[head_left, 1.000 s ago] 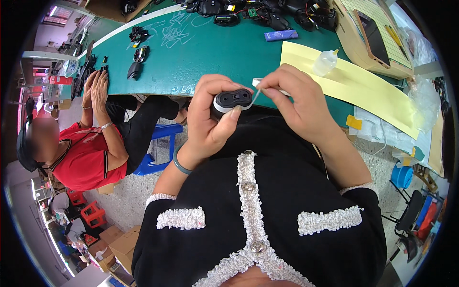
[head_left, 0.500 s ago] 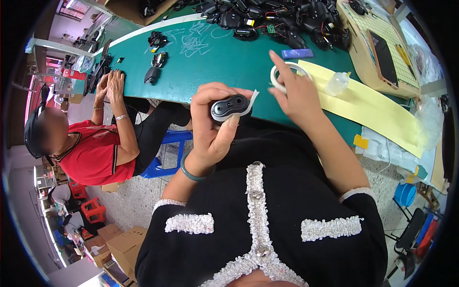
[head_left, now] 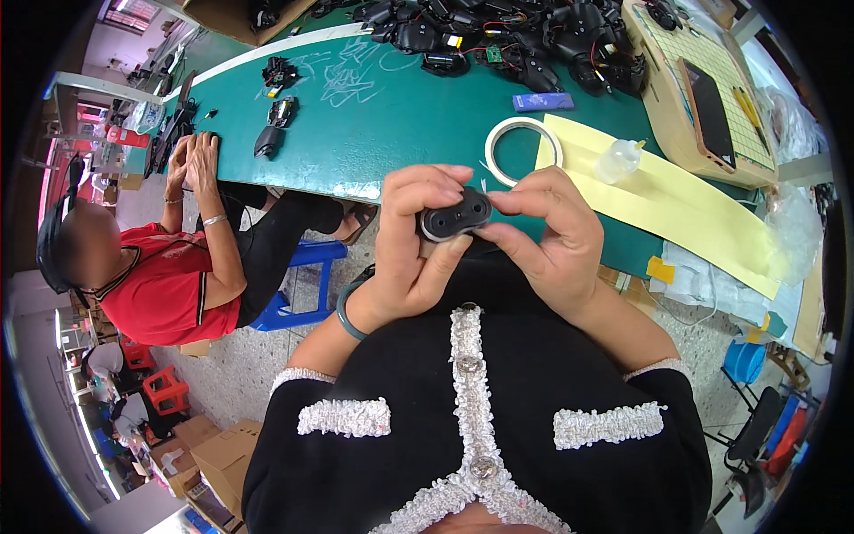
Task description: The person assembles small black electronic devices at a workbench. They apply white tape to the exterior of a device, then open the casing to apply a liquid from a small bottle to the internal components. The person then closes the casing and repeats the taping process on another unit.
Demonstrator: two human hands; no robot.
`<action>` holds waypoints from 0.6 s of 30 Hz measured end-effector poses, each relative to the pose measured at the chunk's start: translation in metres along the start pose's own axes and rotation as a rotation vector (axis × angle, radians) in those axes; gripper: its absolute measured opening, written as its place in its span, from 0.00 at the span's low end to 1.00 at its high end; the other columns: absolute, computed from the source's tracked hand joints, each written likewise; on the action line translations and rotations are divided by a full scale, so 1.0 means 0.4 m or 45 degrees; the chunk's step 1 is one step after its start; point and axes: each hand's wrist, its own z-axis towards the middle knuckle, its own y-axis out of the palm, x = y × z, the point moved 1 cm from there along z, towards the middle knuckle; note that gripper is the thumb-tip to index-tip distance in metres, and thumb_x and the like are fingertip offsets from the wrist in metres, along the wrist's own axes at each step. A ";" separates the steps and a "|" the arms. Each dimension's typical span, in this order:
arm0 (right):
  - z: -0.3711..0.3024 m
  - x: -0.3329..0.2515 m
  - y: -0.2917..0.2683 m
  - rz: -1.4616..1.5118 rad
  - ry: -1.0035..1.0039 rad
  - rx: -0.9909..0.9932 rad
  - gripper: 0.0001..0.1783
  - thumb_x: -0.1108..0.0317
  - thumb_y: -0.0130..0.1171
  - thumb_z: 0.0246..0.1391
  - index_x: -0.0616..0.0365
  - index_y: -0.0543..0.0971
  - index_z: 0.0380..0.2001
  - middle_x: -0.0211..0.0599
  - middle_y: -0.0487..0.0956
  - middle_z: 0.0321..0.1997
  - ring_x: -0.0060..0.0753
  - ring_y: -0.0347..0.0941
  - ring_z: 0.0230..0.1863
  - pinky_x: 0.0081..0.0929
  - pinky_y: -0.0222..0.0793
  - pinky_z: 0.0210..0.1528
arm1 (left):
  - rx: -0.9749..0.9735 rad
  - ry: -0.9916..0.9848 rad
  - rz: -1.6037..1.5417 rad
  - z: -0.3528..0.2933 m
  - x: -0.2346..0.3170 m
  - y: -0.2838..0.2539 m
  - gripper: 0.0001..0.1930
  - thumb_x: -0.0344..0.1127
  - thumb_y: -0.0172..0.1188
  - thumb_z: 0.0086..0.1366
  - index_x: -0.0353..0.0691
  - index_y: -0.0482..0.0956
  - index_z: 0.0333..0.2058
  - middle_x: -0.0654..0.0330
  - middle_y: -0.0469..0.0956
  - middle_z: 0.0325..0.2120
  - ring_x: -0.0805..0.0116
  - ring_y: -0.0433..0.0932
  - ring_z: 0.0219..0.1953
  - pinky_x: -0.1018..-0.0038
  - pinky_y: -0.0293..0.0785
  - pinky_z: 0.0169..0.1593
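My left hand [head_left: 405, 240] is closed around a small black oval-faced device [head_left: 458, 216] with two round holes in its face. A pale strip of tape runs along the device's lower edge. On the other side, the thumb and forefinger of my right hand [head_left: 556, 236] press against the device's right end; the loose end of the strip is hidden there. Just beyond my right hand, a roll of white tape [head_left: 492, 153] lies on the green table [head_left: 356, 142], partly over a yellow sheet [head_left: 694, 203].
A clear squeeze bottle [head_left: 616, 162] lies on the sheet, with a purple box [head_left: 543, 102] behind it. Black devices with wires [head_left: 525, 44] pile up at the back. A phone [head_left: 709, 114] rests on a beige case at right. At left sits a person in red [head_left: 182, 294].
My right hand has come away from the tape roll and moved left to the device. My left hand has shifted slightly right. The strip end that stuck out is now covered by fingers.
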 end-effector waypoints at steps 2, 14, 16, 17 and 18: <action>-0.007 0.001 -0.003 0.057 0.000 -0.026 0.19 0.66 0.76 0.37 0.57 0.83 0.36 0.34 0.78 0.32 0.33 0.72 0.34 0.26 0.67 0.36 | -0.084 0.014 -0.026 -0.005 0.004 -0.004 0.17 0.27 0.58 0.63 0.34 0.65 0.49 0.50 0.65 0.45 0.53 0.71 0.52 0.60 0.69 0.56; -0.019 -0.030 -0.003 0.337 0.115 0.003 0.26 0.60 0.77 0.36 0.57 0.82 0.41 0.31 0.75 0.33 0.30 0.69 0.33 0.25 0.66 0.36 | -0.142 0.037 -0.131 0.005 0.025 -0.003 0.18 0.39 0.60 0.59 0.42 0.64 0.43 0.55 0.61 0.41 0.58 0.68 0.48 0.58 0.71 0.52; -0.015 -0.022 -0.021 0.181 -0.114 -0.071 0.28 0.61 0.78 0.34 0.57 0.81 0.42 0.31 0.75 0.34 0.30 0.70 0.34 0.24 0.66 0.36 | -0.130 0.072 -0.109 0.008 0.028 -0.002 0.17 0.39 0.61 0.60 0.42 0.64 0.42 0.55 0.61 0.40 0.59 0.68 0.47 0.57 0.72 0.52; -0.016 -0.019 -0.027 0.102 -0.223 -0.107 0.29 0.61 0.78 0.34 0.57 0.81 0.42 0.32 0.75 0.34 0.30 0.70 0.34 0.24 0.66 0.36 | -0.131 0.079 -0.119 0.007 0.030 -0.001 0.17 0.39 0.61 0.60 0.42 0.64 0.42 0.55 0.61 0.40 0.59 0.68 0.47 0.57 0.72 0.52; -0.016 -0.019 -0.026 0.127 -0.213 -0.107 0.29 0.61 0.78 0.34 0.57 0.81 0.43 0.32 0.75 0.34 0.30 0.70 0.34 0.24 0.66 0.37 | -0.133 0.085 -0.129 0.006 0.030 -0.001 0.17 0.40 0.60 0.60 0.42 0.64 0.42 0.55 0.61 0.40 0.59 0.68 0.47 0.57 0.72 0.52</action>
